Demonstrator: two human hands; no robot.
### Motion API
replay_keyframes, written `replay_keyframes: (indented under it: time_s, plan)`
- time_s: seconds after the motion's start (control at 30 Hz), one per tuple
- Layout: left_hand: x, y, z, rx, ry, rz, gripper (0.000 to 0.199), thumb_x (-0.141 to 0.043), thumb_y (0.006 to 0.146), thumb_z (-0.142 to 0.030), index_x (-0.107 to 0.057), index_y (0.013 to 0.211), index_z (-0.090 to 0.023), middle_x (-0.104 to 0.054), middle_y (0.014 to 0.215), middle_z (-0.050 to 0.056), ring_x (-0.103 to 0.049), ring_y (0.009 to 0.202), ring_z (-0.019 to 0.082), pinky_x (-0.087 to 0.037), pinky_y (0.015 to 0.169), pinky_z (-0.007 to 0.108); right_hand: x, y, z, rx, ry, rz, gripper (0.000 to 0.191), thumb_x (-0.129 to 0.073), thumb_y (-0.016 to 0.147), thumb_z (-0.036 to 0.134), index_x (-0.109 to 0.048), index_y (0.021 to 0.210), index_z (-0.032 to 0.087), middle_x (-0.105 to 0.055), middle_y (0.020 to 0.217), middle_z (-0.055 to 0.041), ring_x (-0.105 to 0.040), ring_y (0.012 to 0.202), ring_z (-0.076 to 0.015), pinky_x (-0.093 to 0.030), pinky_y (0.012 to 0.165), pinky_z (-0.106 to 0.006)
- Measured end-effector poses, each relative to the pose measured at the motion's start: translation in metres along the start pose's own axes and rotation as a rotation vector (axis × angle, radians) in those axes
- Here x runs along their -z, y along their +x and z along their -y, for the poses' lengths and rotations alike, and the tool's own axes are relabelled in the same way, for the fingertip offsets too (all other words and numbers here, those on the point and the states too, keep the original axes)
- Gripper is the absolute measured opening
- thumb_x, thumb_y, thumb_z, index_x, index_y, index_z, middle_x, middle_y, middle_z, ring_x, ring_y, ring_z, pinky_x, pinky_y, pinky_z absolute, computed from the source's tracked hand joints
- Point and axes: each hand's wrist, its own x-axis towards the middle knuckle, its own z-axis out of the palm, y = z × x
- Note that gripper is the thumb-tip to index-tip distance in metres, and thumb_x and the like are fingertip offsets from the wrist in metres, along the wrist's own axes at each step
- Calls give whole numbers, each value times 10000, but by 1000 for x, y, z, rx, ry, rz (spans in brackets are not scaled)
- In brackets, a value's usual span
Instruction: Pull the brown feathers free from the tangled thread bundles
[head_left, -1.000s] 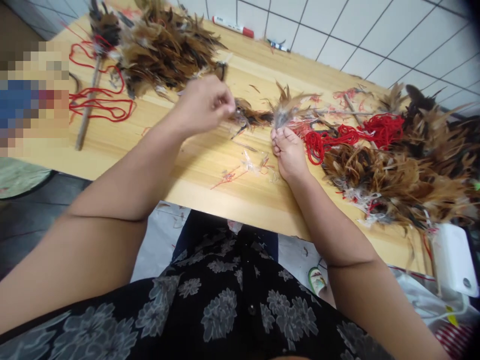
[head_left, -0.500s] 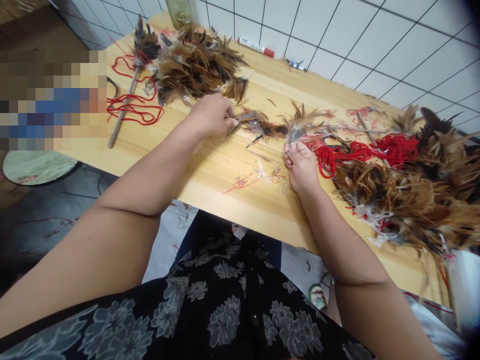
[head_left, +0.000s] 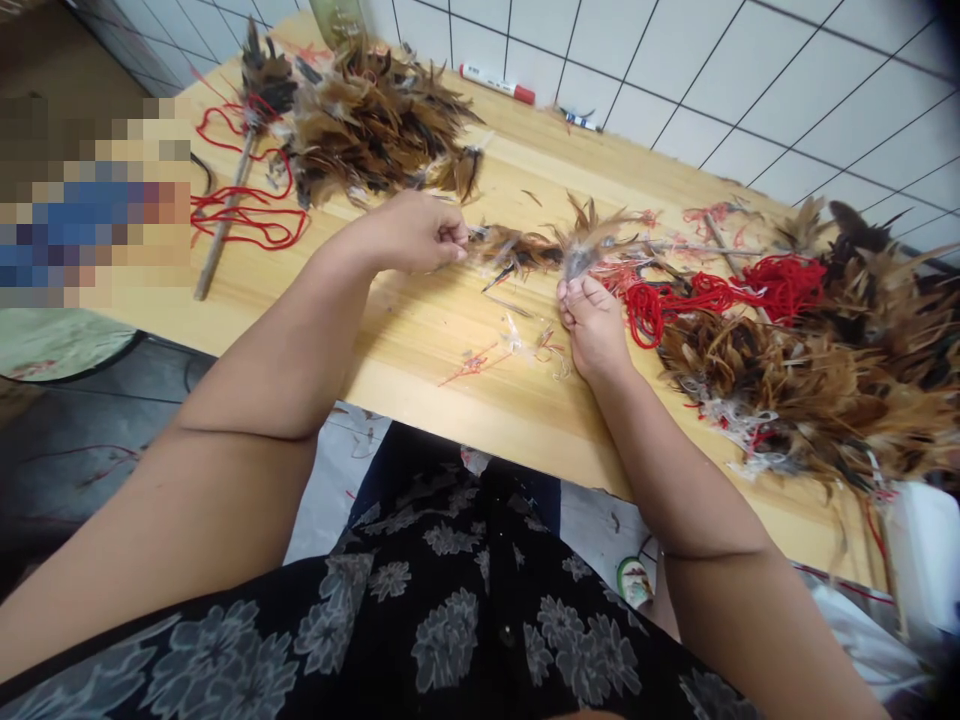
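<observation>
My left hand is closed at the left end of a strip of loose brown and black feathers on the wooden table; what its fingers pinch is too small to make out. My right hand pinches the base of a small feather tuft, whose brown tips fan upward. Just right of this hand lies a bundle of red cord. Below and between the hands are red and clear thread scraps.
A large feather heap lies at the back left, beside a stick with red cord. Another feather pile covers the right side. Two markers, one red and white, lie along the tiled wall. A blurred patch hides the far left.
The whole view has shifted slightly, so the table's things appear a little further left. My left hand has turned a little, its fingers still together; my right hand keeps its pinch on the tuft.
</observation>
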Motion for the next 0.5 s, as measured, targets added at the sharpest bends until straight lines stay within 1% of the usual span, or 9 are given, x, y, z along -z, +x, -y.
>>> replay_keyframes:
  time_s: [0.03,0.1,0.17,0.23,0.3,0.33,0.37,0.43,0.5]
  plan:
    - [0,1,3,12,49,-20,181,-884,830,-380,-731,784,-294,-619,714,2,-659,928,306,-477,932,425,0,0,0,-3,-11,-1,603,-927,1101,688,-576,844,271,-431,722,54,-349,679,-140,-317,625,-274]
    - [1,3,10,49,109,-97,215,-868,856,-413,-702,762,-315,-569,724,6,-557,914,292,-456,976,444,0,0,-1,13,-19,1,612,-931,1094,712,-589,841,272,-435,729,54,-351,681,-142,-334,632,-282]
    - [3,2,16,95,103,-184,270,-889,896,-463,-688,777,-328,-564,768,15,-491,960,294,-438,1035,457,1,1,-3,41,-18,10,627,-937,1080,746,-604,839,273,-437,736,55,-345,681,-141,-350,642,-291]
    - [7,0,20,107,43,-262,332,-953,905,-540,-709,821,-331,-598,808,29,-524,1107,322,-431,1107,461,2,1,-5,57,-22,18,642,-938,1068,780,-613,839,276,-436,737,55,-344,682,-144,-361,647,-297]
    - [9,-2,21,81,-16,-338,365,-1001,894,-594,-751,876,-330,-638,846,41,-537,1300,349,-419,1189,461,3,1,-6,58,-34,17,650,-934,1061,805,-619,844,280,-437,738,54,-352,687,-150,-369,647,-300]
    - [8,-3,20,59,-33,-368,362,-1011,896,-602,-774,909,-328,-653,869,43,-528,1359,350,-412,1227,458,3,2,-6,56,-39,15,651,-931,1060,813,-620,846,282,-436,739,53,-357,689,-153,-372,646,-301]
    - [7,-3,18,39,-42,-389,351,-1008,906,-600,-792,937,-325,-663,889,41,-525,1377,346,-409,1258,457,3,2,-6,55,-43,13,651,-928,1062,815,-622,848,283,-434,741,52,-362,692,-155,-376,646,-301]
    - [1,-2,11,16,-57,-368,322,-994,928,-578,-810,956,-316,-675,907,37,-553,1338,336,-425,1283,459,4,2,-6,54,-45,13,646,-926,1066,812,-624,852,282,-428,744,52,-369,698,-156,-384,652,-300]
    - [-9,1,3,8,-59,-275,282,-981,928,-514,-798,916,-299,-688,909,40,-609,1266,335,-466,1250,466,3,1,-6,57,-41,14,647,-930,1065,808,-621,852,281,-423,745,54,-369,702,-156,-387,659,-299]
